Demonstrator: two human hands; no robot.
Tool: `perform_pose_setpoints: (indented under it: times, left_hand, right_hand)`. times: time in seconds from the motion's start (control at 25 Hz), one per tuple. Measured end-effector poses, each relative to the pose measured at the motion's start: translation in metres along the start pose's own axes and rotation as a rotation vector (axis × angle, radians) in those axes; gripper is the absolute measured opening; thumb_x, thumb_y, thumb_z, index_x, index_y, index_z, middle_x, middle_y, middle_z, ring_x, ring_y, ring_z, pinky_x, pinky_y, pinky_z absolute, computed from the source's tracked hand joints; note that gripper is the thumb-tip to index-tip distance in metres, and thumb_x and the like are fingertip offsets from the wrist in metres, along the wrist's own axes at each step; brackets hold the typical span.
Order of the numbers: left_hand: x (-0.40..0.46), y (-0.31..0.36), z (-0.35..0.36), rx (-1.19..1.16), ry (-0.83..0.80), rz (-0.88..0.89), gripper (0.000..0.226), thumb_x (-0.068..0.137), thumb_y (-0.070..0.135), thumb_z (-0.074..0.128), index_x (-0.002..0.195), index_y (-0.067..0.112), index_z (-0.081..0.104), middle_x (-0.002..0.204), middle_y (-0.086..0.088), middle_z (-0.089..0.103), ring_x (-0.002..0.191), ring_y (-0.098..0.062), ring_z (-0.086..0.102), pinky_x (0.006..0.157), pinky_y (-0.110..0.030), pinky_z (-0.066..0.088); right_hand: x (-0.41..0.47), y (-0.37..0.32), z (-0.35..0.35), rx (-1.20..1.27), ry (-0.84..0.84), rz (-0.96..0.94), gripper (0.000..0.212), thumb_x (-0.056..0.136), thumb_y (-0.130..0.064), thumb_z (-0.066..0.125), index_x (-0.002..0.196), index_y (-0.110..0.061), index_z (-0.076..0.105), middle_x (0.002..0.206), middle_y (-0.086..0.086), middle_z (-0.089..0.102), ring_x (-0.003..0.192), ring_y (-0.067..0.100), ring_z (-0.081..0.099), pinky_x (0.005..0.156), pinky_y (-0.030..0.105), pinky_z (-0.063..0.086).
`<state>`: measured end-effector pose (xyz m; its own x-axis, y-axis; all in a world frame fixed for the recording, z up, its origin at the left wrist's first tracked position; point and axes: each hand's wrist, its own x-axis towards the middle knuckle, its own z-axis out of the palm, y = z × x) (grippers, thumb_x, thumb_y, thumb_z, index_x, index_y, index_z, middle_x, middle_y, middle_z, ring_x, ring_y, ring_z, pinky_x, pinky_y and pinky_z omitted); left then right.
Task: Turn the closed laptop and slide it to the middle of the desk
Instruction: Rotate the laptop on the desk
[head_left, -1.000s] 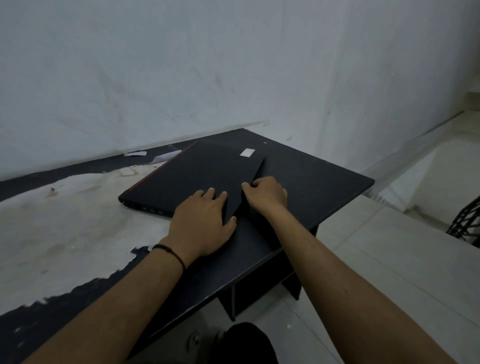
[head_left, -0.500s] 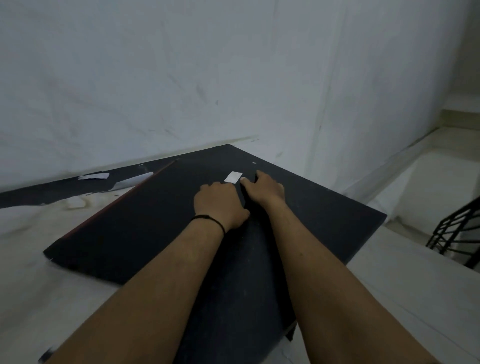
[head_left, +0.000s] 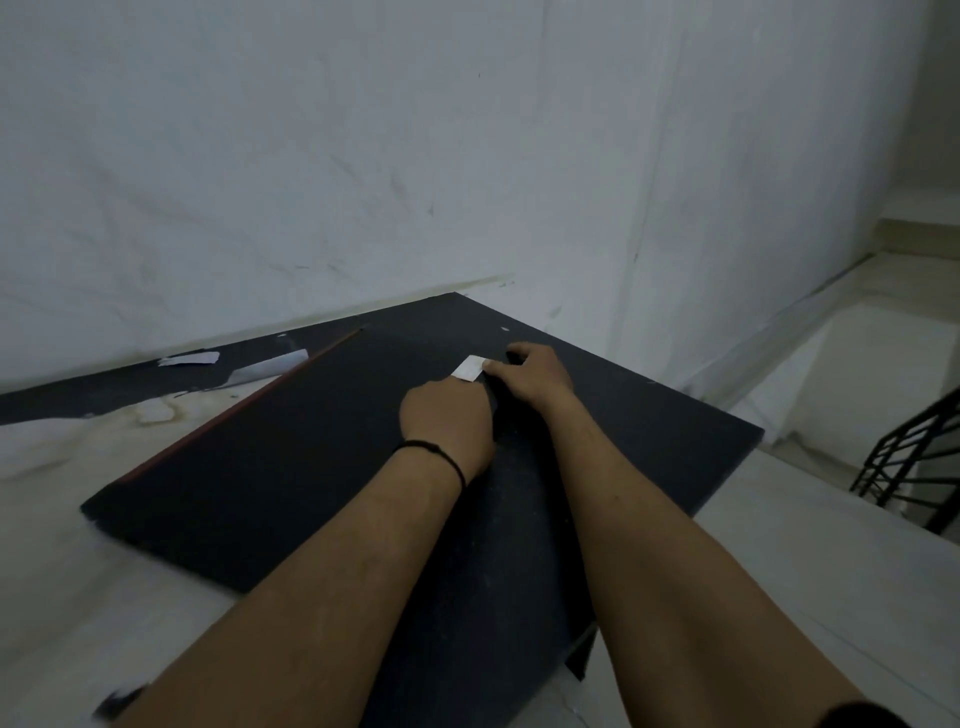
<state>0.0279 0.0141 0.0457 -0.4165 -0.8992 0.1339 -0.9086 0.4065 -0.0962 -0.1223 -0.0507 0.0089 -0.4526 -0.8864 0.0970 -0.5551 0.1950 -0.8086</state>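
A closed black laptop (head_left: 291, 457) with a red strip along its far-left edge lies flat on the desk (head_left: 665, 426), lid up, with a small white sticker (head_left: 467, 368) near its right corner. My left hand (head_left: 449, 426), a black band on its wrist, rests fingers down on the lid just beside the sticker. My right hand (head_left: 535, 374) lies at the laptop's right edge, fingers curled against the corner and thumb touching the sticker. Both hands press on the laptop; whether the fingers wrap under its edge is hidden.
The desk is black at the right and worn pale (head_left: 62, 467) at the left, with torn white scraps (head_left: 189, 358) at the back by the white wall (head_left: 363, 156). The desk's right edge drops to a tiled floor (head_left: 831, 571); a black metal railing (head_left: 914, 467) stands at far right.
The laptop has been turned and slid left and nearer to me. Both hands moved from its near corner to the far right corner by the sticker. My head moved closer.
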Motion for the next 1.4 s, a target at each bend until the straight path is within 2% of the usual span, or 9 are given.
perform_pose_setpoints:
  times: [0.12,0.28,0.36,0.52,0.84,1.08,1.24,1.36,1.4]
  left_hand:
    - [-0.032,0.004,0.008,0.082,0.048,0.000,0.035,0.099,0.021,0.047,0.131,0.008,0.051,0.126,-0.016,0.059,0.112,-0.032,0.057,0.086,-0.038,0.046]
    - [-0.091,0.003,0.024,0.155,0.091,-0.014,0.054,0.105,0.026,0.031,0.155,0.012,0.016,0.150,-0.035,0.029,0.133,-0.051,0.036,0.105,-0.053,0.038]
    - [-0.108,-0.003,0.030,0.144,0.152,-0.019,0.056,0.105,0.036,0.031,0.155,0.017,0.015,0.150,-0.034,0.030,0.132,-0.050,0.038,0.103,-0.056,0.038]
    - [-0.125,-0.008,0.027,0.153,0.221,-0.020,0.063,0.099,0.049,0.042,0.151,0.018,0.026,0.140,-0.028,0.046,0.117,-0.043,0.052,0.092,-0.050,0.048]
    - [-0.136,-0.008,0.030,0.089,0.301,-0.043,0.052,0.089,0.045,0.063,0.130,0.014,0.059,0.112,-0.016,0.067,0.093,-0.036,0.064,0.074,-0.049,0.054]
    - [-0.135,-0.005,0.027,0.081,0.299,-0.059,0.050,0.095,0.015,0.050,0.144,0.015,0.041,0.126,-0.017,0.058,0.106,-0.036,0.058,0.083,-0.048,0.051]
    - [-0.134,-0.004,0.030,0.111,0.337,-0.101,0.055,0.099,0.013,0.040,0.152,0.016,0.027,0.142,-0.021,0.048,0.123,-0.039,0.050,0.096,-0.050,0.046]
    - [-0.134,-0.004,0.032,0.105,0.341,-0.094,0.054,0.099,0.012,0.038,0.152,0.015,0.028,0.145,-0.024,0.046,0.126,-0.041,0.050,0.099,-0.052,0.045]
    - [-0.134,-0.005,0.033,0.099,0.356,-0.095,0.053,0.098,0.013,0.041,0.150,0.016,0.033,0.143,-0.023,0.049,0.124,-0.041,0.052,0.098,-0.052,0.046]
  right_hand:
    - [-0.034,0.004,-0.006,0.142,0.041,0.018,0.056,0.077,-0.043,0.078,0.128,-0.023,0.066,0.130,-0.003,0.067,0.122,0.018,0.061,0.106,0.039,0.047]
    - [-0.097,0.008,-0.021,0.327,0.151,0.052,0.055,0.078,-0.038,0.080,0.128,-0.025,0.064,0.124,-0.002,0.065,0.105,0.013,0.062,0.097,0.033,0.049]
    - [-0.126,0.009,-0.024,0.474,0.199,0.032,0.047,0.081,-0.028,0.080,0.124,-0.022,0.064,0.119,0.000,0.063,0.089,0.001,0.056,0.084,0.026,0.047]
    - [-0.162,0.013,-0.026,0.505,0.245,-0.015,0.033,0.085,-0.020,0.076,0.117,-0.019,0.066,0.103,-0.004,0.062,0.079,-0.001,0.053,0.062,0.010,0.041]
    - [-0.162,0.012,-0.027,0.812,0.381,0.083,0.024,0.088,-0.001,0.060,0.107,-0.012,0.070,0.090,0.005,0.072,0.081,0.024,0.067,0.081,0.043,0.059]
    - [-0.165,0.013,-0.029,0.925,0.414,0.094,0.029,0.087,0.005,0.056,0.108,-0.009,0.070,0.064,-0.003,0.067,0.069,0.029,0.063,0.074,0.052,0.060]
    - [-0.166,0.014,-0.025,0.764,0.400,0.073,0.035,0.083,0.006,0.053,0.103,-0.016,0.072,0.093,0.007,0.076,0.076,0.024,0.070,0.079,0.046,0.063]
    - [-0.176,0.011,-0.027,0.501,0.335,0.015,0.047,0.082,0.011,0.050,0.110,-0.022,0.068,0.111,0.007,0.070,0.099,0.020,0.067,0.075,0.011,0.052]
    - [-0.179,0.014,-0.025,0.331,0.302,-0.034,0.050,0.081,0.009,0.052,0.119,-0.021,0.065,0.120,0.008,0.065,0.112,0.023,0.062,0.083,0.011,0.048]
